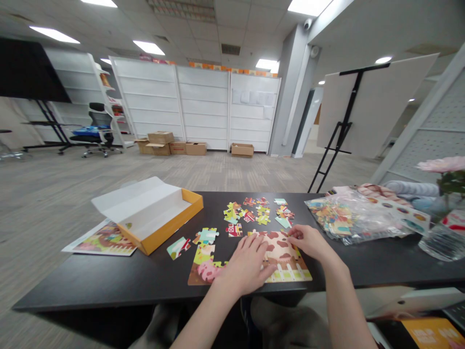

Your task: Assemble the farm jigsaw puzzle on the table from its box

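Observation:
A partly joined jigsaw puzzle (286, 249) lies near the front edge of the black table, showing a brown-spotted cow, a white fence and a pink animal at its left. My left hand (249, 264) rests palm down across its middle, fingers stretched out, hiding part of the picture. At the puzzle's upper right edge, my right hand (308, 242) has thumb and fingertips pinched together on a puzzle piece, mostly covered by the fingers. Several loose puzzle pieces (263, 214) are spread just beyond the puzzle. A green and white piece (178, 247) lies apart on the left.
An open yellow box (174, 220) with a white lid flap stands at the left, over a printed picture sheet (105, 240). To the right are a clear bag of pieces (337, 218), rolled cloths (412, 188) and a clear plastic container (445, 237) near a pink flower (441, 165).

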`<state>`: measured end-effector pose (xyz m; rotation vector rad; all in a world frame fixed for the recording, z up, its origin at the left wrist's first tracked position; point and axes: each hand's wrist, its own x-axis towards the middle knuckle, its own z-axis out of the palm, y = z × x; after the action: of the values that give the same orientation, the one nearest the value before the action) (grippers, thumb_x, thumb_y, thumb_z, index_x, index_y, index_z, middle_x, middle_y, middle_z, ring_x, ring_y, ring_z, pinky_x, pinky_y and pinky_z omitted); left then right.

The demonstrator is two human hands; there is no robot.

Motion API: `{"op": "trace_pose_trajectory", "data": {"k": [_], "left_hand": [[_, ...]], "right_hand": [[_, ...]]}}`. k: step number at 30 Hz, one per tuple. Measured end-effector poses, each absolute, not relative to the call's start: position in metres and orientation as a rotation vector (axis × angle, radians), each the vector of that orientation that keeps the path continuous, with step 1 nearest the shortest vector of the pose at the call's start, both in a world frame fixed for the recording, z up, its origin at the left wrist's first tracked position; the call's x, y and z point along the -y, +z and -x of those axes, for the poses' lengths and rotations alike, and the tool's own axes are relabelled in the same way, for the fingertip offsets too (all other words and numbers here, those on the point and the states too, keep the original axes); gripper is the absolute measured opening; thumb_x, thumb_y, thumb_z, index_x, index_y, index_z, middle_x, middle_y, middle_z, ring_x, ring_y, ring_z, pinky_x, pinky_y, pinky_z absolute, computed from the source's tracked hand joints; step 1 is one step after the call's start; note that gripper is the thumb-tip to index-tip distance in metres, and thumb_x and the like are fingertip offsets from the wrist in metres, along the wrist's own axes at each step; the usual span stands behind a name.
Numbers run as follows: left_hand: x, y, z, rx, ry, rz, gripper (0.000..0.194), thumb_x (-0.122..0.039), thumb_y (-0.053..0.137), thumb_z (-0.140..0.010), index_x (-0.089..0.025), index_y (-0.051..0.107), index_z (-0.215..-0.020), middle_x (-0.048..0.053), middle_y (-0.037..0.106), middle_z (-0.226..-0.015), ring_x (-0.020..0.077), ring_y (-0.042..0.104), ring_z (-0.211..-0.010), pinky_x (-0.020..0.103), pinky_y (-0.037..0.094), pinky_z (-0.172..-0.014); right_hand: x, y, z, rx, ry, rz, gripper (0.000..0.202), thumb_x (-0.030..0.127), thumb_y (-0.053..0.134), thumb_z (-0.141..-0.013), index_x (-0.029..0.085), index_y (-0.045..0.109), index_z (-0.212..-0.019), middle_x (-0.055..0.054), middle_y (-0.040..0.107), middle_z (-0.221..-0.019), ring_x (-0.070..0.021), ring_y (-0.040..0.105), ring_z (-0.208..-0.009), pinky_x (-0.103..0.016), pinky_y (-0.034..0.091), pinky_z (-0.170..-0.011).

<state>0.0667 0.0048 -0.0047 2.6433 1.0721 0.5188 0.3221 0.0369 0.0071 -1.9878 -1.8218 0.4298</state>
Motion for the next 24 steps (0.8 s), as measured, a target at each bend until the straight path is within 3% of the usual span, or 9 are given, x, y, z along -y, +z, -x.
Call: {"op": "trace_pose_trajectory", "data": {"k": [10,18,24], "left_hand": [[-0.003,-0.004,-0.064,-1.087,0.532,-2.643,0.049,-0.051,0.045,-0.1,-0.02,0.052,-0.137,0.012,0.045,-0.155,0.0308,0.036,-0.146,0.05,0.028,-0.121],[-0.011,0.0,-0.057,-1.052,0.626,-2.63,0.049,-0.047,0.051,-0.099,-0.02,0.049,-0.139,0.013,0.053,-0.147,0.0276,0.042,-0.142,0.046,0.034,-0.118],[-0.031,0.014,-0.016,-1.296,0.614,-2.599,0.027,-0.029,0.054,-0.097,-0.02,0.061,-0.122,0.01,0.063,-0.133,0.0259,0.051,-0.131,0.043,0.041,-0.112]], "right_hand": [[-0.038,0.005,-0.322,1.864,0.443,1.96,0.015,0.033,0.064,-0.077,0.021,0.072,-0.082,-0.004,0.074,-0.076,-0.0199,0.067,-0.071,-0.028,0.045,-0.064],[-0.043,0.012,-0.303,1.715,0.173,1.845,0.019,0.037,0.059,-0.08,0.022,0.071,-0.082,-0.005,0.075,-0.081,-0.0196,0.065,-0.068,-0.03,0.047,-0.068],[-0.05,0.015,-0.275,1.808,0.216,1.696,0.02,0.036,0.056,-0.084,0.023,0.071,-0.084,-0.005,0.076,-0.091,-0.0218,0.068,-0.08,-0.032,0.049,-0.076]]}}
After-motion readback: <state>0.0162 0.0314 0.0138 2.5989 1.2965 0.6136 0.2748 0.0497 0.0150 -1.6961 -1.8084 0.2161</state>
